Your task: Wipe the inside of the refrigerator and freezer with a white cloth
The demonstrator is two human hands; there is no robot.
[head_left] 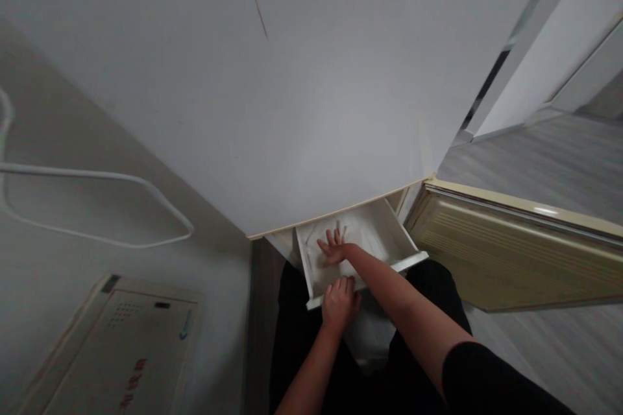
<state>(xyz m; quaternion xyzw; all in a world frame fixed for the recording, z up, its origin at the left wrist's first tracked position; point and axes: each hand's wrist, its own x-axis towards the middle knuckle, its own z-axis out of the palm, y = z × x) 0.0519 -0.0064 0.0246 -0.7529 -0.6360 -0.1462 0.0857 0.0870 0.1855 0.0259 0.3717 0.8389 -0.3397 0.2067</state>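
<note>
A white drawer [382, 233] is pulled out from beneath the large white panel, between my knees. My left hand [339, 301] is wrapped over the top of its front board, near the left part. Inside the drawer is my right hand [333, 249], reaching in over the front with its fingers spread, low over or touching the bottom. Close to those fingertips a small thin pale thing [345, 232] shows faintly; its kind is too blurred to tell.
A cabinet door [511, 249] with a yellowish inner face stands open at the right. The white panel [311, 91] rises in front of me. At the left, a white cable [121, 176] hangs by the wall above a metal wall box [126, 343]. Grey wood-look flooring [545, 155] lies beyond the door.
</note>
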